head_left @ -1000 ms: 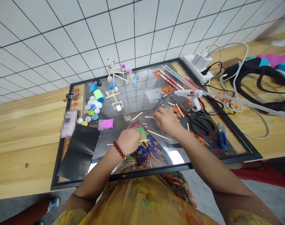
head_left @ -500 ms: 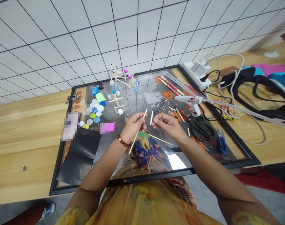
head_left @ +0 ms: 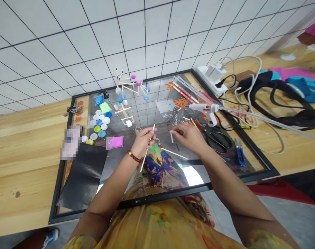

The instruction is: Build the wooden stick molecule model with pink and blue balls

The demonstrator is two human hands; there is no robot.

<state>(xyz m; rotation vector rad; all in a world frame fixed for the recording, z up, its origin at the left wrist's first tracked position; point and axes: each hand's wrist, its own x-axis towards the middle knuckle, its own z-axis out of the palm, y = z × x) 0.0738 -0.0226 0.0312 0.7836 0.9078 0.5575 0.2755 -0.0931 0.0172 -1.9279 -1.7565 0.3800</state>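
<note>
My left hand (head_left: 144, 141) pinches a long thin wooden stick (head_left: 144, 160), which slants up past its thumb. Opposite it, my right hand (head_left: 185, 137) has its fingertips drawn together at the top of a short wooden stick (head_left: 172, 139) that points down toward the glass. How firmly those fingers grip it is hard to see. On the glass between the hands lies another long stick (head_left: 175, 153). Beyond them stands a model of joined sticks (head_left: 127, 83) with pink, blue and white caps, and before it a small stick frame (head_left: 124, 112) with white pieces.
A hot glue gun (head_left: 205, 110), black-handled scissors (head_left: 219, 140) and blue-handled cutters (head_left: 239, 154) lie right. Bottle caps (head_left: 101, 126), a pink packet (head_left: 115, 142) and black sheet (head_left: 84, 173) lie left. Cables run from a power strip (head_left: 211, 81).
My right hand has moved away from my left and turned palm down, and the short stick has gone lower. The left hand still holds the long stick. The view has shifted slightly.
</note>
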